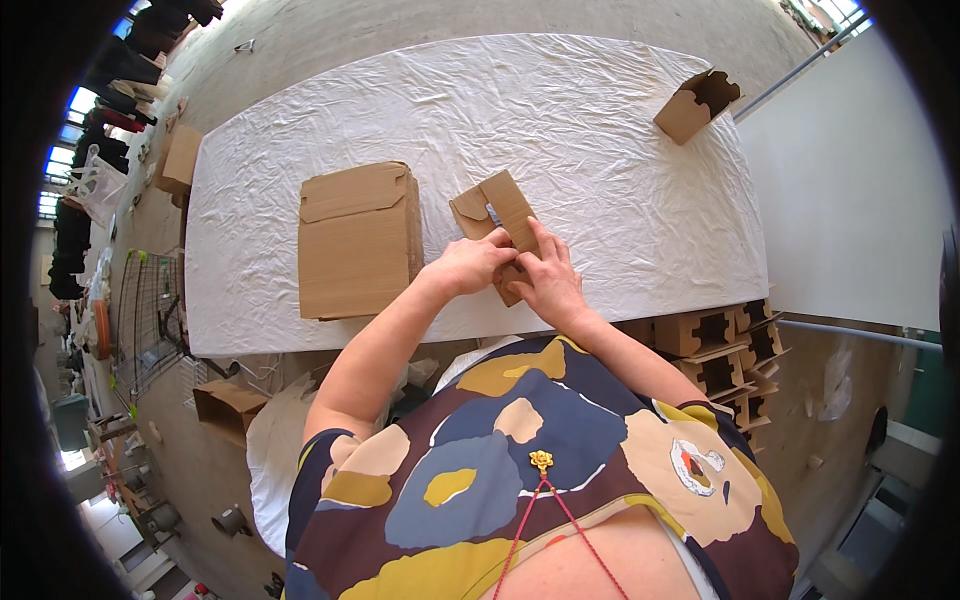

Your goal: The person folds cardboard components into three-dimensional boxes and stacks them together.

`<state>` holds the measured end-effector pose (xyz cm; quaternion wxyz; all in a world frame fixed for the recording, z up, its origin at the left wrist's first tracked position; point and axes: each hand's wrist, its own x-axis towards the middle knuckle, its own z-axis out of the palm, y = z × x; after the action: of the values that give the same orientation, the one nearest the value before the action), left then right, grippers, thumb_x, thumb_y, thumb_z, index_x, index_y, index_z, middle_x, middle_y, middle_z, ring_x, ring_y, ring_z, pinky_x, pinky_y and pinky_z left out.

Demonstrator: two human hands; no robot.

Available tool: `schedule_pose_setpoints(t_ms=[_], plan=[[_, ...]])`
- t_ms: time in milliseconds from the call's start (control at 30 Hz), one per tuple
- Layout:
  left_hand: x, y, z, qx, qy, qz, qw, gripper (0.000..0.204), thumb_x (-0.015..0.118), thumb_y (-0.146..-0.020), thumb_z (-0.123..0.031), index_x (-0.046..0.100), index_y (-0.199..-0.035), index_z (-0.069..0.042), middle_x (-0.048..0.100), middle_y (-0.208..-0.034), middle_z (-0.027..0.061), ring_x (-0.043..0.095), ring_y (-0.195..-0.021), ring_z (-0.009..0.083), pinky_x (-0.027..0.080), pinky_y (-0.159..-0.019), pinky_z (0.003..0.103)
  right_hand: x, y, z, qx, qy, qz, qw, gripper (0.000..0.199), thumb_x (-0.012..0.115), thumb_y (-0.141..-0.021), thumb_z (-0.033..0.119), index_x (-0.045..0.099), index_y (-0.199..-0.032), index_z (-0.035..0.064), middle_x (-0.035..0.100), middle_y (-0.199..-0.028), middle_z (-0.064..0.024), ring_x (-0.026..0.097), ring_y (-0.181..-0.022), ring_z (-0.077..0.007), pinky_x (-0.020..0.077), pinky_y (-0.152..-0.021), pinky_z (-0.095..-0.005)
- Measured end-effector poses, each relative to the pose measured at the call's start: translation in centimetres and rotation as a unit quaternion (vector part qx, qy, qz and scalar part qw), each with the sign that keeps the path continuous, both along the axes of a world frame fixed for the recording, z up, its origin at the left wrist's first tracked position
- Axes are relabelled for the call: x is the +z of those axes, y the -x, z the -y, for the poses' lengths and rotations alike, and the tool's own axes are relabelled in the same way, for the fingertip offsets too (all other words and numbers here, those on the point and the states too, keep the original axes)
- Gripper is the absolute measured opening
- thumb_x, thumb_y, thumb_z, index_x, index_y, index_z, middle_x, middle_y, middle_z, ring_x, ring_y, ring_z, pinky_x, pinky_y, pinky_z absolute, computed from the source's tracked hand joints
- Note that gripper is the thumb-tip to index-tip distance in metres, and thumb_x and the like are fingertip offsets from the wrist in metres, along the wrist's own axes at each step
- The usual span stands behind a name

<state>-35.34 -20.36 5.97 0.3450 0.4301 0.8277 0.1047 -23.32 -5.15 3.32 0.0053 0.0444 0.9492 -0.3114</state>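
A small brown cardboard box [518, 207], partly folded, lies on the white cloth in front of me. One panel stands raised, and a slot with something bluish-white shows beside its left flap. My left hand [465, 265] grips the near left part of the box with bent fingers. From the right, my right hand [552, 278] holds the near edge, its fingers laid over the raised panel. The fingertips of both hands almost meet, and the fold between them is partly hidden. Left of my hands lies a thick stack of flat cardboard blanks [358, 255].
A white cloth-covered table [330, 110] spreads before me. An open folded box [692, 108] stands at its far right corner. Several open boxes [715, 355] are stacked below the right edge. A white panel [850, 170] stands right; a wire rack [150, 300] is left.
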Motion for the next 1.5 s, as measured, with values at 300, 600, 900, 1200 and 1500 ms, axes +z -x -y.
schedule_pose_setpoints(t_ms=[300,600,900,1200,1500], plan=[[0.9,-1.1,-0.4,-0.006,-0.026,-0.124,0.992,0.021,0.062,-0.087,-0.013,0.067,-0.107,-0.018,0.061,-0.113,0.0006,0.068,-0.095,0.0294,0.055,-0.079,0.042,0.4,0.7,-0.6,0.002,0.057,0.031,0.998,0.027,0.080,-0.073,0.015,0.070,-0.098,0.0101,0.027,-0.159,-0.0070,0.035,-0.138,-0.0366,0.0476,-0.102,-0.0476],[0.6,-0.7,0.0,0.034,-0.112,-0.067,0.991,0.017,0.070,-0.076,-0.008,0.065,-0.092,-0.012,0.059,-0.100,0.0067,0.065,-0.095,0.0312,0.053,-0.076,0.046,0.2,0.6,-0.8,0.013,0.046,0.020,0.999,0.025,0.073,-0.082,0.022,0.069,-0.103,0.0107,0.031,-0.157,-0.0059,0.040,-0.133,-0.0372,0.0497,-0.097,-0.0531],[0.1,-1.8,0.3,0.066,-0.161,-0.080,0.981,0.019,0.069,-0.077,-0.010,0.069,-0.095,-0.016,0.057,-0.100,0.0066,0.062,-0.097,0.0289,0.053,-0.080,0.044,-0.5,0.6,-1.3,0.016,0.086,0.002,0.996,0.018,0.072,-0.082,0.022,0.069,-0.094,0.0094,0.037,-0.154,-0.0064,0.047,-0.129,-0.0356,0.0498,-0.097,-0.0480],[0.3,-1.4,1.7,0.133,-0.181,-0.010,0.974,0.020,0.076,-0.073,-0.010,0.069,-0.091,-0.013,0.058,-0.098,0.0019,0.063,-0.094,0.0243,0.052,-0.080,0.038,-0.6,0.7,-2.4,0.033,0.162,-0.007,0.986,0.012,0.071,-0.083,0.012,0.064,-0.083,0.0021,0.042,-0.150,-0.0126,0.056,-0.119,-0.0340,0.0491,-0.094,-0.0409],[-0.9,-1.0,3.0,0.129,-0.272,0.059,0.952,0.022,0.075,-0.071,0.003,0.066,-0.087,-0.007,0.053,-0.095,0.0022,0.060,-0.089,0.0197,0.051,-0.076,0.033,-0.8,1.3,-3.4,0.041,0.212,0.007,0.976,0.017,0.073,-0.084,0.015,0.065,-0.080,0.0000,0.043,-0.148,-0.0150,0.056,-0.119,-0.0357,0.0494,-0.094,-0.0417]])
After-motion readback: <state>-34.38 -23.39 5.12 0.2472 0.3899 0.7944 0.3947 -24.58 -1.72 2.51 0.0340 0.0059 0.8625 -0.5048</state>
